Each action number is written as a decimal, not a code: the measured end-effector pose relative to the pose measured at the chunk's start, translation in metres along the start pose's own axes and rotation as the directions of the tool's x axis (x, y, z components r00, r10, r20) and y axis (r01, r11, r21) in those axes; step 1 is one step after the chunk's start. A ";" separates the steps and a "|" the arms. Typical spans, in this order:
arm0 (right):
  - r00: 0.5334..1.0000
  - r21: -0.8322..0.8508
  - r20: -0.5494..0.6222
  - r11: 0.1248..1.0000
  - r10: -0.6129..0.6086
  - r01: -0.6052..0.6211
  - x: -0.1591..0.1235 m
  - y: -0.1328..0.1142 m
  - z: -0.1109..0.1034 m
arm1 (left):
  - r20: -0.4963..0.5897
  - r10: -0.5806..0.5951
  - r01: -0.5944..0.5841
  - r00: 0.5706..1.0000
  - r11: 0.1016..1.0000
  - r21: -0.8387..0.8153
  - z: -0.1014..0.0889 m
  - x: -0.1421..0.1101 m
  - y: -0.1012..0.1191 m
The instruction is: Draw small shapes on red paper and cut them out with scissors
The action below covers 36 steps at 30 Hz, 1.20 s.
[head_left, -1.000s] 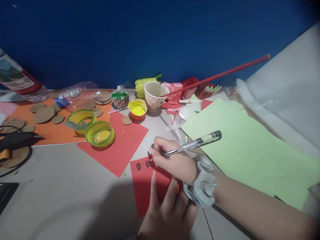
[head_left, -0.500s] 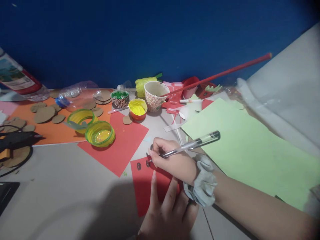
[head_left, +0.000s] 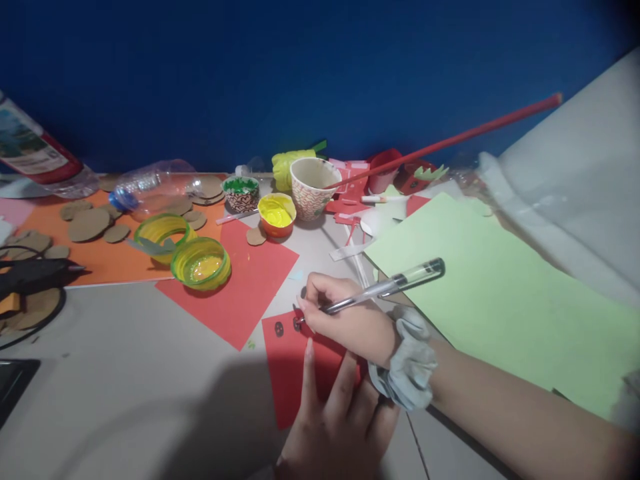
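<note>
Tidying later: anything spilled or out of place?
Green specks sit on the tabletop left of the red sheet under the pen, looking stray; paint or scraps, I can't tell. A clear bottle lies sideways, unlike the upright paint cups.

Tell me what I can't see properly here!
All in the head view:
- Marked red paper: partly covered by the left hand and right hand.
- Tilted bottle: upper end cut off by the left edge; label words too small and blurred.
- Patterned cup: inside bottom hidden by its front wall.
</note>
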State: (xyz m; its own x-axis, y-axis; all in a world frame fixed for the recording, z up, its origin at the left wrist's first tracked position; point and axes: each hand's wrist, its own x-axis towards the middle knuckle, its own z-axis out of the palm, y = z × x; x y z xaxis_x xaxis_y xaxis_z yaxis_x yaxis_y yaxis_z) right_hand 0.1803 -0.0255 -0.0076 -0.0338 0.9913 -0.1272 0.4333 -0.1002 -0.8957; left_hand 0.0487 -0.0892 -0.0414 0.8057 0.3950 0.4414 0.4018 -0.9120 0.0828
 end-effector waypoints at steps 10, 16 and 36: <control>1.000 -0.009 -0.017 1.000 -0.005 0.005 -0.001 0.001 0.001 | 0.014 -0.007 0.007 1.000 1.000 -0.024 -0.002 0.002 -0.001; 1.000 -0.025 -0.016 1.000 -0.004 0.003 -0.001 0.000 0.000 | 0.024 -0.007 0.007 1.000 1.000 -0.018 -0.002 0.000 0.000; 0.999 -0.016 -0.042 0.999 0.029 -0.029 -0.001 -0.004 0.000 | 0.092 0.008 -0.004 0.996 0.999 -0.041 -0.004 -0.003 0.000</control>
State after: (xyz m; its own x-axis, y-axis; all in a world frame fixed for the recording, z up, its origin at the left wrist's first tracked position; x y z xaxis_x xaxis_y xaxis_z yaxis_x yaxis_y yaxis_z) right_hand 0.1783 -0.0259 -0.0036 0.0160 0.9907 -0.1350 0.4486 -0.1278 -0.8845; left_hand 0.0445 -0.0912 -0.0389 0.8454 0.3965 0.3578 0.3806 -0.9173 0.1173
